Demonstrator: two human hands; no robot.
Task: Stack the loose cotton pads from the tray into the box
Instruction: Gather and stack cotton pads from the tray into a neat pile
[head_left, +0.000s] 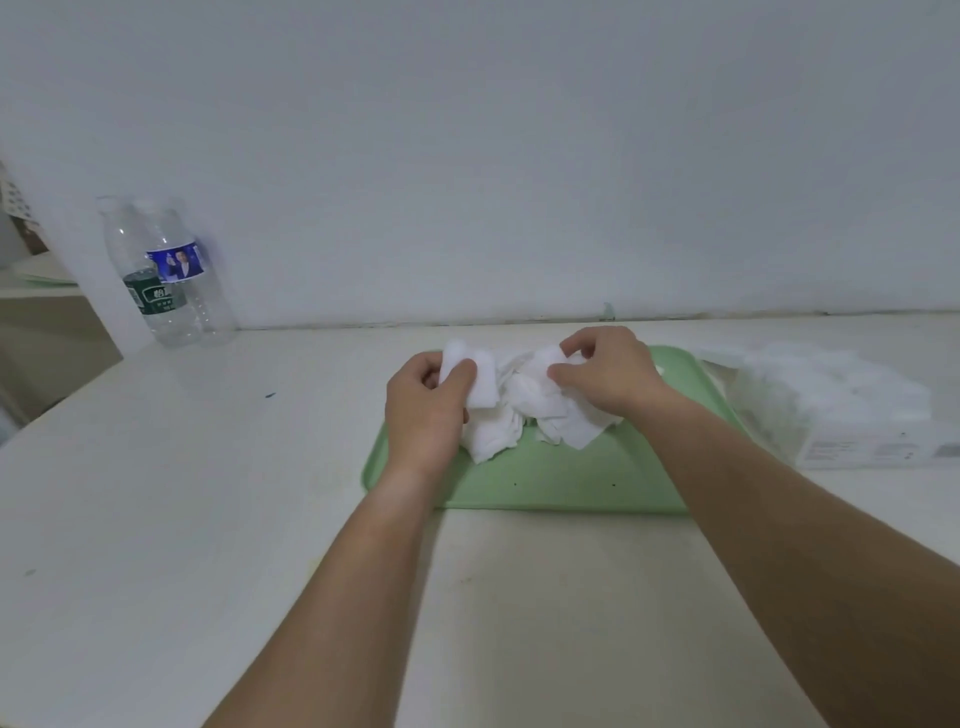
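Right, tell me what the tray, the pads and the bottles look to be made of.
Tray: likely plastic, matte pale green, smooth with a moulded raised rim. Cotton pads: soft white fibrous sheets that crumple and fold, consistent with cotton. Bottles: clear thin plastic, see-through and glossy, with printed label bands.

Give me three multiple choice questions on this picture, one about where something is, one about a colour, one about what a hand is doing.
1. Where do the two plastic bottles stand?
A. far left by the wall
B. on the tray
C. inside the box

2. What colour is the tray?
A. red
B. light green
C. black

3. What is the left hand doing?
A. resting flat on the table
B. gripping cotton pads
C. holding a bottle

Answers: 1 A, they stand at the table's back left corner; 2 B, its bare floor is pale green; 3 B, fingers close around white pads.
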